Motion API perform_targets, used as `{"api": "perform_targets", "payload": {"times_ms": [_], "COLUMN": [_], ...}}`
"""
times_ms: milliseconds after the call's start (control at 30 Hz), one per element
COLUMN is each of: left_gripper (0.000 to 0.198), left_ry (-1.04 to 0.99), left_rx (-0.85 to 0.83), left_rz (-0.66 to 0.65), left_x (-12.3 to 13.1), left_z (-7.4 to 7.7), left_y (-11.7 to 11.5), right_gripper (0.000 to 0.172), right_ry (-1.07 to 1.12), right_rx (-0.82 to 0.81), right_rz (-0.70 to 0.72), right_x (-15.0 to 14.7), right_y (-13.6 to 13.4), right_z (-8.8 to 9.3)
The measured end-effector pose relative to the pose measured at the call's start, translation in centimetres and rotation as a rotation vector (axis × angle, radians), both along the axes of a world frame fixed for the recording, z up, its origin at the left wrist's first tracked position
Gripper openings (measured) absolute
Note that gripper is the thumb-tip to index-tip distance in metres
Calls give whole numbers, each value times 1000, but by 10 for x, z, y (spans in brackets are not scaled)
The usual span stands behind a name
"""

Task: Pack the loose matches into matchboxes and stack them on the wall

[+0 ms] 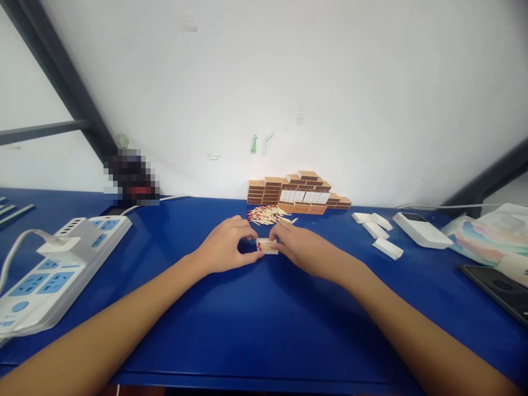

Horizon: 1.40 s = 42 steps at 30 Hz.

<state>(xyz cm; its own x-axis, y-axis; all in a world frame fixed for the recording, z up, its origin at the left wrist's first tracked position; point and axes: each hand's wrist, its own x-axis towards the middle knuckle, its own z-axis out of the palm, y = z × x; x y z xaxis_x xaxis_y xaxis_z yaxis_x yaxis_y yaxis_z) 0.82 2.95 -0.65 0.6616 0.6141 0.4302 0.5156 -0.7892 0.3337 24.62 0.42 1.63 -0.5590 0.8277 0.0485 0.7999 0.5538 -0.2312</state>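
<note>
A: Head view: hands?
B: Left hand (225, 245): grip pinching left end of white tray (270, 252). Right hand (307, 250): fingertips at right end; can't tell if pinching.
A: Tray location?
B: Between hands at blue desk (256, 319), matches (265, 246) inside, match pile (266, 215) just behind.
</note>
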Motion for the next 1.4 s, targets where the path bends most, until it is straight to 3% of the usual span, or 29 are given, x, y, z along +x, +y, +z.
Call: {"api": "perform_targets", "payload": {"times_ms": [167,467,767,900,1033,1233,1400], "left_gripper": [24,24,23,24,24,26,27], "left_ry": [3,10,23,34,19,34,43], "left_rx": [10,24,31,21,3,-17,-7], "left_rz": [-25,-54,-60,-44,-1,8,6], "left_x": [1,4,6,3,-3,-4,-3], "left_z": [1,0,1,1,1,0,1], "left_y": [-1,-6,-7,-3,4,6,5], "right_gripper": [12,17,16,14,12,20,19], "right_ry": [127,225,135,211,228,268,173], "right_rx": [-13,-154,-98,-82,98,-65,-70], "right_rz": [37,144,110,93,-91,-84,-151], "right_x": [1,1,2,22,60,79,80], "right_y": [1,0,-2,18,54,82,87], "right_z": [6,-4,0,2,-7,-23,-26]}}
